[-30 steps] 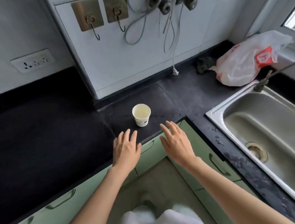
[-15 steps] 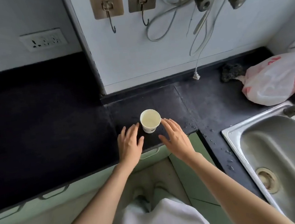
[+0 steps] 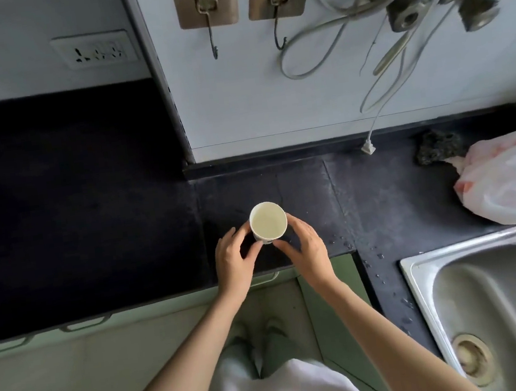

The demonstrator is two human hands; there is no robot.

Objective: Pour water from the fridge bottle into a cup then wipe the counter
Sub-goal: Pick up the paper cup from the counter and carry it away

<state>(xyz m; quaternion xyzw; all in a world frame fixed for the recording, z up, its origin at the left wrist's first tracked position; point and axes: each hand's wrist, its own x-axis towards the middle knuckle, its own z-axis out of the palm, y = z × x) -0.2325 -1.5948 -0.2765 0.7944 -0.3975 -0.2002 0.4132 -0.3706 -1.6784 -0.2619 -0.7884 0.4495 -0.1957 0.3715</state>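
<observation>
Cup [image 3: 268, 221] stood upright on the dark counter [image 3: 90, 216] near its front edge, filled with liquid. Left hand [image 3: 235, 261] and right hand [image 3: 306, 248] curled round its sides, fingertips touching it. Water drops [image 3: 372, 251] lay to the right, near the sink [image 3: 504, 304].
</observation>
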